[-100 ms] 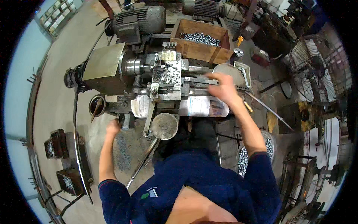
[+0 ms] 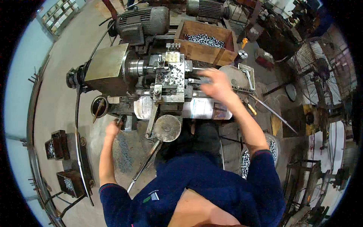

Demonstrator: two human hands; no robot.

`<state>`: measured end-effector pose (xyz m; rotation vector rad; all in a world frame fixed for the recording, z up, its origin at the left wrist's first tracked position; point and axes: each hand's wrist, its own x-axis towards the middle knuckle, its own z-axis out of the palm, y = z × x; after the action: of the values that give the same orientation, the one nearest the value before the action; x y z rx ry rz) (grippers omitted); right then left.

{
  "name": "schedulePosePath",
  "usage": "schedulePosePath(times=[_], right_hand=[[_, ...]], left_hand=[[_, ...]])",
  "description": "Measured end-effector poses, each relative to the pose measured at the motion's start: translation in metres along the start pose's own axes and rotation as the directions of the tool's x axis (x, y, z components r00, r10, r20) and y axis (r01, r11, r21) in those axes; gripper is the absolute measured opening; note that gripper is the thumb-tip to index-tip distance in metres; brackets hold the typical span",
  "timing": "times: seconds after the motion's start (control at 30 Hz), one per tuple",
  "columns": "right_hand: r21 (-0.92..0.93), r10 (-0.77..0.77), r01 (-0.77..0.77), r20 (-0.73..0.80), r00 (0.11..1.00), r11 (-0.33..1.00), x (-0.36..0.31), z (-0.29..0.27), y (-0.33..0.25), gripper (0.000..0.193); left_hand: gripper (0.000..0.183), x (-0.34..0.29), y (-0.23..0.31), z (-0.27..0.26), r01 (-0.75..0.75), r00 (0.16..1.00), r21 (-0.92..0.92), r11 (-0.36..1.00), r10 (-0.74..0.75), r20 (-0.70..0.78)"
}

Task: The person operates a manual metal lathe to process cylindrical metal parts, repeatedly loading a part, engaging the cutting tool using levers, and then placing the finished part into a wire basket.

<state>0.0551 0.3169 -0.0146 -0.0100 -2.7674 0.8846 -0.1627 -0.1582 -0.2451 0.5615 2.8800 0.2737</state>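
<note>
My left hand is closed at the front left of a small lathe, beside a grey box. A dark part shows at its fingertips, but I cannot make out what it holds. My right hand reaches over the right end of the lathe bed, slightly blurred, its fingers and thumb apart with nothing visible in them. Left of it stands the tool slide, its top strewn with dark chips. Farther left is the spindle chuck. A round metal disc on a lever arm sits in front of the slide.
Behind the lathe a wooden box holds many small metal pieces. An electric motor stands at the back left. A pot with a brush is near my left hand. At right are a round tray, a metal rod and a fan.
My right hand has moved left and slightly up, toward the tool slide, and its fingers have spread. My left hand has stayed nearly in place.
</note>
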Motion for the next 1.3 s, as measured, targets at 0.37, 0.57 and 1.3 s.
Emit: schedulePosePath(times=[0.37,0.57,1.3], right_hand=[[-0.509,-0.215,0.357,0.317,0.924,0.783,0.165,0.113,-0.1,0.024],[-0.563,-0.201,0.365,0.333,0.921,0.741,0.164,0.111,-0.078,0.02],[0.012,0.225,-0.287,-0.654,0.723,0.958,-0.135,0.018,0.06,0.059]], left_hand=[[0.047,-0.133,-0.183,-0.146,0.399,0.864,-0.042,0.916,-0.391,-0.318],[0.053,-0.144,0.019,-0.141,0.504,0.749,-0.055,0.862,-0.468,-0.468],[0.034,-0.109,-0.083,-0.12,0.267,0.958,-0.668,0.695,-0.265,0.108]])
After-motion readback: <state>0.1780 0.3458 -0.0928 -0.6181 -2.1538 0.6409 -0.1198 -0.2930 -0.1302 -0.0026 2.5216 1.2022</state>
